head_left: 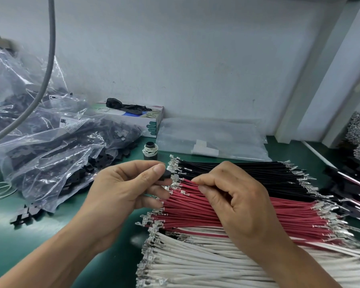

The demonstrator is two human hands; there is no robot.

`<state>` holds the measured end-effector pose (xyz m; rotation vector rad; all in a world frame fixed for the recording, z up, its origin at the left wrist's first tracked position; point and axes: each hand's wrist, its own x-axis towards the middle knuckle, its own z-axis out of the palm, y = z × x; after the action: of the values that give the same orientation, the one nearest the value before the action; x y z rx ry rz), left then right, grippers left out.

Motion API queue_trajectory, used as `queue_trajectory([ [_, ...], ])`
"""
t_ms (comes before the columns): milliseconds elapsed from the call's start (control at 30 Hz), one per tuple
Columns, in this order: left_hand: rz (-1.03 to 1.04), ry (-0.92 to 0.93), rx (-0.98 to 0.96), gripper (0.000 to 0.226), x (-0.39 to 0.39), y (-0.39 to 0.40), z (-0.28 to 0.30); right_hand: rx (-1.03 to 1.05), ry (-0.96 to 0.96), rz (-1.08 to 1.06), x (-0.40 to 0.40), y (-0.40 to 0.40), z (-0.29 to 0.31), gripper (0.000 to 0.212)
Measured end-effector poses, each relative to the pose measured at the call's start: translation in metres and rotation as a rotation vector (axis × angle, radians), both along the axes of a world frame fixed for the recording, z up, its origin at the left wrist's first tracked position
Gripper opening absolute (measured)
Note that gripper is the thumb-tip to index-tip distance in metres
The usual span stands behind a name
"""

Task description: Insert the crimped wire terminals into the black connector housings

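Connector housing [166,176], black, pinched between thumb and curled fingers of the left hand [124,189], its open face turned toward the right hand [233,201]. Right hand pinches a red wire [188,181] just behind its metal terminal [176,176], tip right at the housing mouth; whether it is seated I cannot tell. Judged early: under and beyond the right hand lie full fans of black wires [237,169], red wires [247,213] and white wires [195,260], all loose. Left of the left hand, bags of housings [56,150] unopened or barely drawn on.
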<state>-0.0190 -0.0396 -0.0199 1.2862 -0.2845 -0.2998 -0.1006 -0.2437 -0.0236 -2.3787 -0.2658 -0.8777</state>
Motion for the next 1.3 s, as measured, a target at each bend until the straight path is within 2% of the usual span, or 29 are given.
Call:
queue_trajectory([
  [167,-0.073,0.064,-0.040,0.033,0.002,0.001,-0.002,0.068,-0.030,0.014,-0.002,0.002,-0.001,0.013],
  [367,-0.119,0.090,-0.081,0.047,0.004,0.003,-0.003,0.093,-0.027,-0.007,-0.002,0.005,0.000,0.013],
  [567,-0.132,0.081,-0.066,0.054,0.003,0.003,-0.002,-0.022,-0.024,0.001,-0.003,0.006,0.004,0.016],
  [767,-0.143,0.080,-0.071,0.065,0.003,0.003,-0.001,0.012,-0.051,-0.014,-0.005,0.006,0.009,0.018],
  [833,-0.151,0.077,-0.069,0.065,0.003,0.003,0.000,-0.036,-0.064,-0.019,-0.005,0.007,0.009,0.019],
  [1000,-0.171,0.094,-0.055,0.062,0.002,0.004,0.001,-0.307,-0.146,-0.074,-0.005,0.005,0.010,0.010],
  [1067,-0.174,0.101,-0.031,0.056,0.001,0.004,0.001,-0.374,-0.178,-0.092,-0.005,0.004,0.009,0.017],
  [1133,-0.182,0.118,-0.030,0.055,0.000,0.003,-0.001,-0.387,-0.192,-0.096,-0.004,0.007,0.007,0.018],
  [1233,-0.186,0.140,-0.061,0.066,-0.004,-0.001,-0.002,-0.322,-0.173,-0.079,-0.005,0.015,0.004,0.011],
  [1300,-0.149,0.107,-0.033,0.060,-0.006,-0.004,0.000,-0.288,-0.146,-0.084,-0.005,0.015,0.004,0.010],
])
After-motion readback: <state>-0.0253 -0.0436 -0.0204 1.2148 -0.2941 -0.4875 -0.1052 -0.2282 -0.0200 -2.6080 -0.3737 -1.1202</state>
